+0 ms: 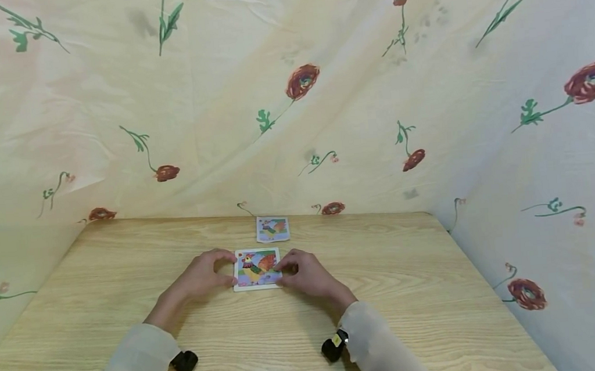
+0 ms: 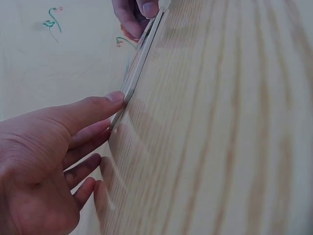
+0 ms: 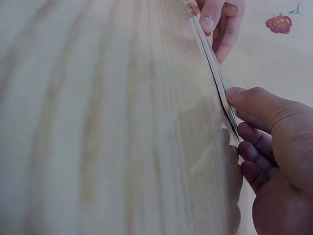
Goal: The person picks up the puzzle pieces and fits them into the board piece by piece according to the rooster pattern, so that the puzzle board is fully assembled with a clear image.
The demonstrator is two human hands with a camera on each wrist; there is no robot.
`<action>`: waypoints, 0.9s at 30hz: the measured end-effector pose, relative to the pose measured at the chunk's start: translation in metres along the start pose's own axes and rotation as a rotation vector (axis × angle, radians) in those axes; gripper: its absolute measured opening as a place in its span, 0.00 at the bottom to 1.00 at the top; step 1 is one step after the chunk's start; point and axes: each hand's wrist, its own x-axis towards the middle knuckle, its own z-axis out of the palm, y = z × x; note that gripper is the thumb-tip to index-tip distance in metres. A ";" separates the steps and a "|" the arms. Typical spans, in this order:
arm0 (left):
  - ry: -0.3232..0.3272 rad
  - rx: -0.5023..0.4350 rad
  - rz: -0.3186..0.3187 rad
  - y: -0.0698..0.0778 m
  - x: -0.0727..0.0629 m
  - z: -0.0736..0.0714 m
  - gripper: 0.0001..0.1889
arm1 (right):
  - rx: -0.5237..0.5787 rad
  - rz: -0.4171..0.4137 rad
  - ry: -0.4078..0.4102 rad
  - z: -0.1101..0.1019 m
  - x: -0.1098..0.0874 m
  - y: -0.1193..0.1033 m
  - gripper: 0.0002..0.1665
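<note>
A flat rooster puzzle board (image 1: 254,268) with a white border lies on the wooden table. My left hand (image 1: 209,272) holds its left side, thumb toward the near corner and fingers toward the far one. On the opposite side, my right hand (image 1: 304,272) grips the right edge, its fingertips overlapping the picture. From the left wrist, the board (image 2: 142,54) appears edge-on, with the thumb (image 2: 115,96) against its side. In the right wrist view, a dark line runs along the thin edge of the board (image 3: 213,66), and the right thumb (image 3: 237,93) touches it.
Behind the board lies a smaller card (image 1: 272,229) with the same rooster picture, near the table's back edge. A flower-printed cloth (image 1: 232,155) hangs behind and on both sides of the wooden table (image 1: 405,293). Black wrist devices (image 1: 184,363) sit under both sleeves.
</note>
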 end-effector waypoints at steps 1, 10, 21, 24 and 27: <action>-0.001 0.000 -0.001 0.000 0.000 0.000 0.23 | -0.003 -0.001 -0.001 0.000 0.000 0.000 0.13; -0.003 -0.010 -0.015 0.001 -0.001 0.000 0.23 | -0.003 -0.017 0.001 0.000 0.000 -0.003 0.13; -0.013 -0.017 -0.015 0.003 -0.002 -0.001 0.23 | 0.009 0.000 0.006 0.004 0.005 -0.006 0.10; -0.011 -0.014 -0.011 0.003 -0.002 -0.001 0.23 | -0.002 0.008 -0.007 0.005 0.007 -0.006 0.09; -0.009 -0.012 -0.008 0.002 -0.002 -0.001 0.23 | -0.014 0.010 -0.020 0.007 0.007 -0.006 0.10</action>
